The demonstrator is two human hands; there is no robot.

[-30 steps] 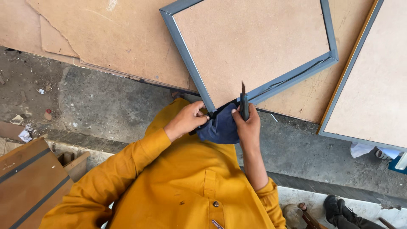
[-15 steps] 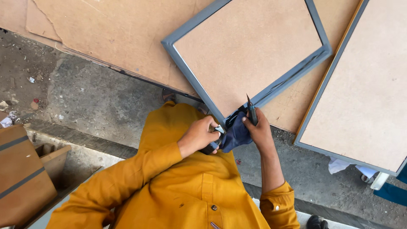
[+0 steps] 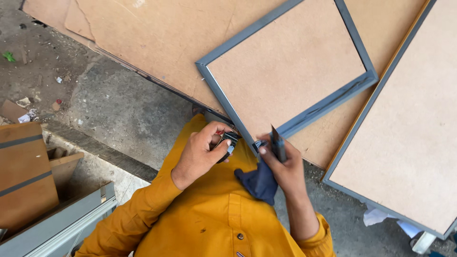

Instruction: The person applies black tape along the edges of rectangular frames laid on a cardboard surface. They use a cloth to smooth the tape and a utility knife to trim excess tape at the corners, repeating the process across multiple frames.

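A: What does the left hand (image 3: 200, 154) grasp?

B: Its fingers curl around a small dark tool with a metal tip (image 3: 228, 143), held just at the lower corner of the grey-framed board (image 3: 285, 71). What kind of tool it is cannot be told.

A: And the right hand (image 3: 283, 166)?

B: It is clenched on a thin dark blade-like tool (image 3: 277, 143) that points upward, and a dark blue cloth (image 3: 259, 183) is bunched in the same grip, hanging below the palm.

A: Where does the framed board lie?

B: It lies tilted on a large brown sheet of hardboard (image 3: 157, 38) spread on the concrete floor (image 3: 119, 114). Its lower corner reaches the near edge of that sheet, between the two hands.

A: What surrounds it?

B: A second grey-framed board (image 3: 409, 133) lies just beside it toward the right edge of the floor. At the left edge stand a brown wooden box with grey stripes (image 3: 24, 171) and a grey metal profile (image 3: 62, 223). The yellow sleeves (image 3: 143, 214) belong to the person at work.
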